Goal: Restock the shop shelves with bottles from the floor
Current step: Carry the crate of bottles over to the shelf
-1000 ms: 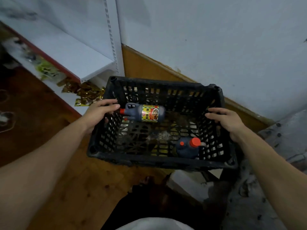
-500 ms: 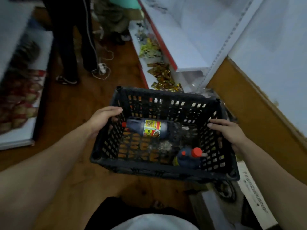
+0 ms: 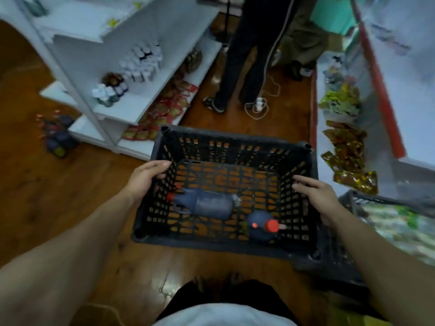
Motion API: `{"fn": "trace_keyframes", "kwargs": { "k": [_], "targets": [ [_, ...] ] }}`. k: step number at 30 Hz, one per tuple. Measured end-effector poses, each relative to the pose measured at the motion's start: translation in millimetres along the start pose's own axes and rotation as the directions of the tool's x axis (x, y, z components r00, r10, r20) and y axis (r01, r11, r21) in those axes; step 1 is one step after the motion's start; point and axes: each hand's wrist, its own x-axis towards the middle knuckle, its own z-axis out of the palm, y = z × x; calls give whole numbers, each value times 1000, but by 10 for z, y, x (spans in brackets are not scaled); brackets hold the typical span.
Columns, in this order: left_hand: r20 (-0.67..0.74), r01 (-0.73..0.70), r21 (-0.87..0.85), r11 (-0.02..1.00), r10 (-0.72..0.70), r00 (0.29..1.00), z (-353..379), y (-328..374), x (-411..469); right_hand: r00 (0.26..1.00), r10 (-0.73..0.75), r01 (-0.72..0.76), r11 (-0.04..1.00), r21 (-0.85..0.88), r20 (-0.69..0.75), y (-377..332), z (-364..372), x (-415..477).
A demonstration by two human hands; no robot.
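Black slatted plastic crate (image 3: pixel 226 241) gripped at its side walls by left hand (image 3: pixel 146 177) and right hand (image 3: pixel 317 198), both closed on it; inside, the dark red-capped bottle (image 3: pixel 207 205) lies crosswise, cap toward the nearer left hand.

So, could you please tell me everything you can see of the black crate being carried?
The black crate is a rectangular plastic lattice box, open-topped, held level above the wooden floor. The left hand grips its left rim, the right hand its right wall. Inside, one dark red-capped bottle lies on its side; another stands upright near the right corner.
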Motion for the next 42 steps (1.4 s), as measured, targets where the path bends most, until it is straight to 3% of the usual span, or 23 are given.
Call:
{"fn": "trace_keyframes", "kwargs": {
  "k": [6,10,17,22,29,32,42],
  "targets": [
    [-280,69,-150,986,-109,954,-748,-199,-130,959,-22,69,985,-158,284,-689,951,750],
    [-409,124,-260,958,-225,884,-1038,-345,-239,890,9,118,961,-249,457,-1077,1623,1181],
    [-562,96,-432,897,-351,749,-1455,-633,-553,750,59,237,906,-351,658,-1613,2842,1396],
    [-605,68,-517,853,-420,676,-1920,-805,-627,683,95,309,861,-404,724,-1918,3789,1353],
    [-579,43,-596,802,-466,669,-3032,-994,-535,637,101,387,816,-430,765,-2362,5178,1060],
    [-589,25,-596,803,-458,667,-3569,-993,-477,631,85,386,828,-407,771,-2544,5703,927],
    [-703,-47,-555,831,-438,561,-5175,-790,-61,557,54,391,863,-320,828,-3201,7365,796]
  ]
}}
